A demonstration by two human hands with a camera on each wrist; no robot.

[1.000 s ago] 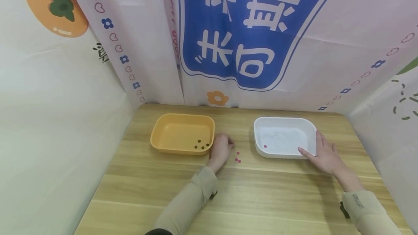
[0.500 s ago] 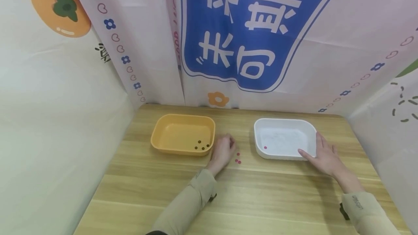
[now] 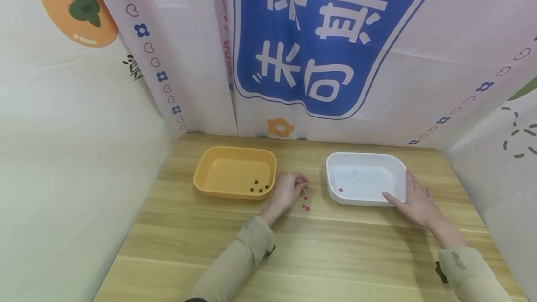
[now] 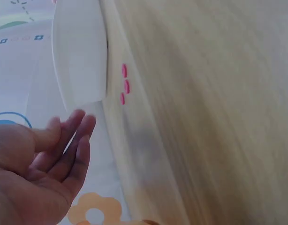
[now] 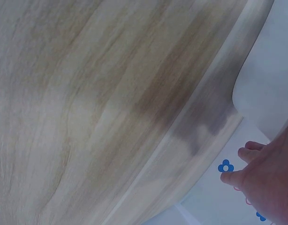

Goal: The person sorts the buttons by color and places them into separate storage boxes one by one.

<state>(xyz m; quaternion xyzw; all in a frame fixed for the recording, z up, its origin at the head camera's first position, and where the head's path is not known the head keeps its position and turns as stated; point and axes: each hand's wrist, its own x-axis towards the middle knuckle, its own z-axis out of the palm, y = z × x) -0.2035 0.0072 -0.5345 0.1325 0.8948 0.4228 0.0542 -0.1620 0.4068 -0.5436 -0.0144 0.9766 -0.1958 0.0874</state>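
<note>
Both beige sleeves are stretched forward over the wooden table, where three pink pieces are grouped just short of the left hand, held with fingers loosely bent, thumb near fingertips. The right hand is laid spread on the white tray, thumb placed over the near rim, another pink piece seen inside. The yellow tray is set beside the left hand, four dark pieces gathered near its right corner.
</note>
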